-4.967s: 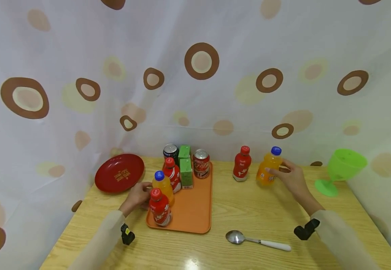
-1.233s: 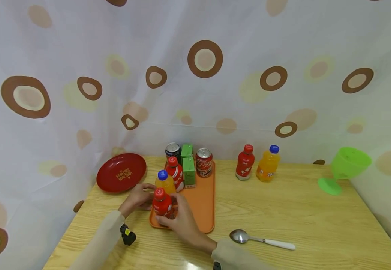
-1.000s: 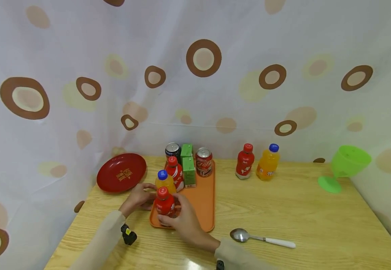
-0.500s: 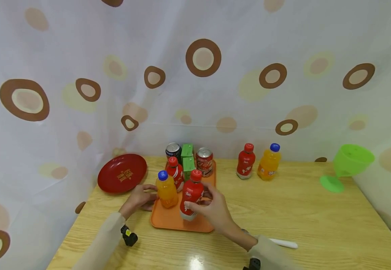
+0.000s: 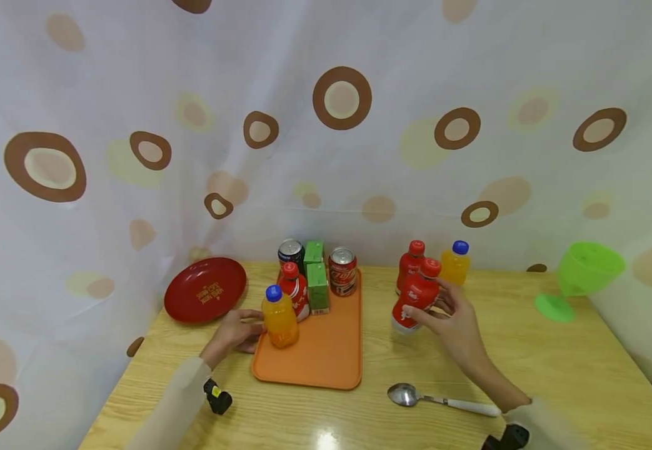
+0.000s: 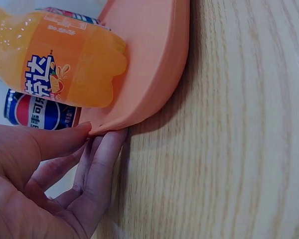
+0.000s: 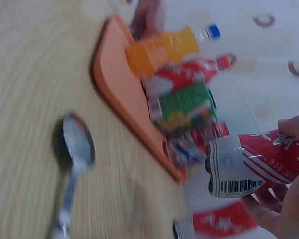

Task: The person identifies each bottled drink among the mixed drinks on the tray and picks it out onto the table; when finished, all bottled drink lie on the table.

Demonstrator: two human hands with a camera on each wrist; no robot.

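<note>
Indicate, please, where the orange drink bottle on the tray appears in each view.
Head: the orange drink bottle stands left of centre, beside the left hand.
Left wrist: upper left, lying sideways in the image.
Right wrist: upper middle, blue cap towards the right.
Shared landmark: the orange tray.

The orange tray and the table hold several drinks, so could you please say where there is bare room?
Bare: the orange tray in front and right of its orange bottle; the table between the right hand and green goblet. Crowded: the tray's far half, with cans, cartons and a red bottle.
</note>
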